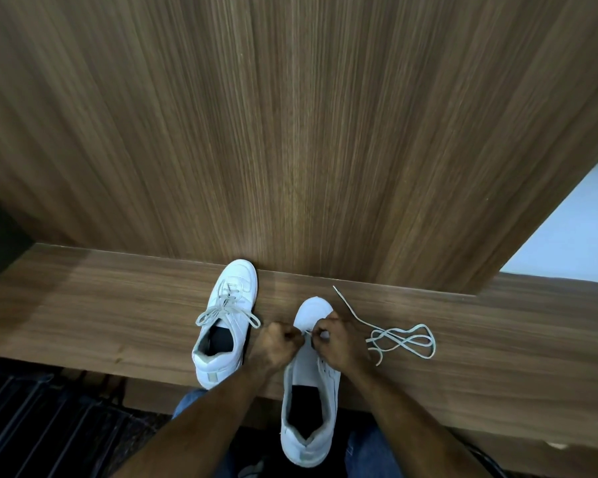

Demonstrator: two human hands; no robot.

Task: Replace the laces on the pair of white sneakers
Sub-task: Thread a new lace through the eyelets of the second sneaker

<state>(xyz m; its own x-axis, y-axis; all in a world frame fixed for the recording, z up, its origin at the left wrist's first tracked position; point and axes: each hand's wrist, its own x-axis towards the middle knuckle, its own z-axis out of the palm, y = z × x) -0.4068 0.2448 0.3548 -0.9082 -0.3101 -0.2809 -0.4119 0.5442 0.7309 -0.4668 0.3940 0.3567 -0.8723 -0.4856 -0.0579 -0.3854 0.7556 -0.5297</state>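
Both hands working lower centre: left hand [277,341] and right hand [339,339] pinching lace [307,334] at right sneaker [309,401] toe eyelets; advise keeping ends even, flat.

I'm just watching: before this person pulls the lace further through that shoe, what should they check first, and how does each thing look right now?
1. Both hands on the lace: left hand and right hand pinch it at the near sneaker: ok.
2. Lace through the right eyelet: hidden by fingers: cannot tell.
3. Near sneaker steady: its heel overhangs the shelf edge: not ok.
4. Loose lace clear of the hands, lying beside them: ok.
5. Far sneaker laced and tied: ok.
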